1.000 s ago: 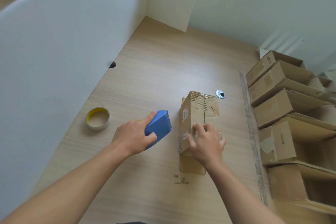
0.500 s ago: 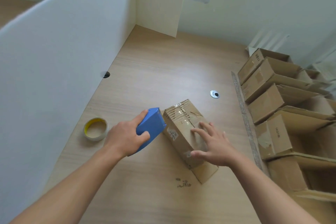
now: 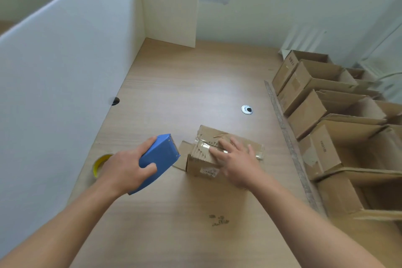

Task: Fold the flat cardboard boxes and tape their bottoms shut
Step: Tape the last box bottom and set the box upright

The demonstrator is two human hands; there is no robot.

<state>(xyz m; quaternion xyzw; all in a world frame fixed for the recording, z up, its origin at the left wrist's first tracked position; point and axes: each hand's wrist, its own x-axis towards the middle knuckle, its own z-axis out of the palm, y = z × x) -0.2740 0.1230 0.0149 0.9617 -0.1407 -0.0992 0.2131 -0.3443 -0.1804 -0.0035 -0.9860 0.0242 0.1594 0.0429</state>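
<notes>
On desk, right hand flat on box seam; left hand grips tape dispenser; next, tape the seam.

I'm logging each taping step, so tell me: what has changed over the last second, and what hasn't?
The cardboard box has been swung counterclockwise, from pointing away from the person to lying crosswise on the table. The right hand, earlier curled at the seam, now lies flat, fingers spread on the taped top. Unchanged: the left hand grips the blue tape dispenser beside the box; the tape roll stays put.
</notes>
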